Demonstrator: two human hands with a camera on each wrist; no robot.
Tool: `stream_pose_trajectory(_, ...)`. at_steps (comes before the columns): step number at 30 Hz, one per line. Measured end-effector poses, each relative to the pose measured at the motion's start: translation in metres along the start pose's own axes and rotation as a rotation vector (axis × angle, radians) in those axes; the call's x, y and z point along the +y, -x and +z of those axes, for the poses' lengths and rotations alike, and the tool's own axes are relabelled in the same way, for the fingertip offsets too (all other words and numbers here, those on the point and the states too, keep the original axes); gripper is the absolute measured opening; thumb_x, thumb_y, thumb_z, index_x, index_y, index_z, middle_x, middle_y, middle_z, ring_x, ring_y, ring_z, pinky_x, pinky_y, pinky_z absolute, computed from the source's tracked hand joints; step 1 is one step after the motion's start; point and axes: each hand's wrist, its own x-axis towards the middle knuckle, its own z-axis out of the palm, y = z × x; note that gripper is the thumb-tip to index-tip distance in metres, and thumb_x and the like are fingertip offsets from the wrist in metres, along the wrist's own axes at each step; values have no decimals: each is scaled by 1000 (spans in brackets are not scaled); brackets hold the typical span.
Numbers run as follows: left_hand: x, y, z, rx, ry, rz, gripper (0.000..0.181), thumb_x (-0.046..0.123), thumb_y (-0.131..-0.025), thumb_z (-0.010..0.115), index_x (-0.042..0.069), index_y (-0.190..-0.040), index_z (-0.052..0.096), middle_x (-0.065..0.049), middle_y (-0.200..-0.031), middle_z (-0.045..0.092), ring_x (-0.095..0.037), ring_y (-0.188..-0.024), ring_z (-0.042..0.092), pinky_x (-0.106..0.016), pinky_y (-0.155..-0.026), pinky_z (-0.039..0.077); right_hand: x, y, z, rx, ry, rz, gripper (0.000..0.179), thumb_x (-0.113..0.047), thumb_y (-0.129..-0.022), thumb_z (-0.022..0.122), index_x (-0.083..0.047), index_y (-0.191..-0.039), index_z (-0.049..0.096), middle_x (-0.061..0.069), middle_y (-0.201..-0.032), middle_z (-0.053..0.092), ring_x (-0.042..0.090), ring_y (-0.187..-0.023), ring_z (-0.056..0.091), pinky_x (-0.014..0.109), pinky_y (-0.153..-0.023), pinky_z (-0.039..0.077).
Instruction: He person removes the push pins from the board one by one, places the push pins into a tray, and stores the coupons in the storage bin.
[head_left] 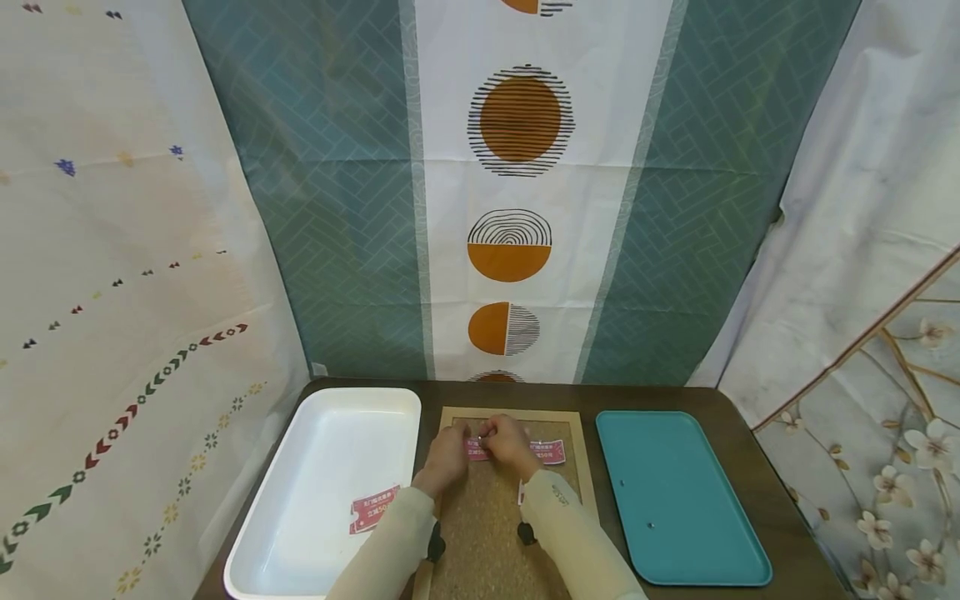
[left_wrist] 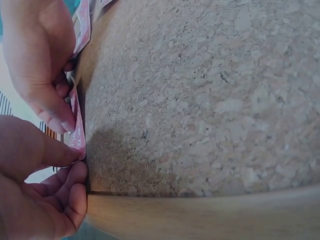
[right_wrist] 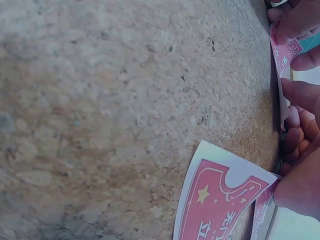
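While the coupon (head_left: 476, 453) lies between them, left grip (head_left: 447, 454) pinches its edge, right grip (head_left: 513, 442) a pin (head_left: 481, 437).

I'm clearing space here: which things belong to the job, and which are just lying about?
Apparently the job's:
corkboard
coupons on it
handled coupon
white tray
tray coupon
teal tray
its small pieces

Seemingly just surroundings:
patterned hangings
brown table

held coupon (head_left: 477, 451): partly behind right hand (head_left: 512, 443) | corkboard (head_left: 487, 533): near edge cropped | specks (head_left: 650, 525): too small
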Motion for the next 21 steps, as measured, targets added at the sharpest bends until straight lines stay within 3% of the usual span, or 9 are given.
stream_pose_trajectory(8, -2, -3, 4, 24, 7, -4, 22, 0, -102, 59, 4, -124, 63, -10, -97, 63, -22, -84, 58, -43, -79, 59, -1, 0, -3, 0, -29, 0, 8, -8, -91, 78, -7, -97, 74, -1, -76, 66, 14, -73, 59, 45, -91, 41)
stream_pose_trajectory(18, -3, -1, 5, 38, -4, 15, 21, -2, -100, 61, 4, -120, 63, -12, -97, 63, -23, -83, 59, -48, -83, 60, 0, 2, -1, -3, -74, 2, 10, -4, -89, 78, -5, -95, 70, -1, -72, 63, 13, -66, 57, 31, -68, 46)
stream_pose_trajectory(21, -3, -1, 6, 48, -6, 18, 21, -3, -99, 61, 3, -119, 63, -13, -97, 64, -24, -84, 60, -49, -82, 60, 0, 2, -1, 4, -58, -18, 10, -4, -89, 78, -6, -95, 70, 0, -76, 63, 13, -69, 56, 30, -67, 46)
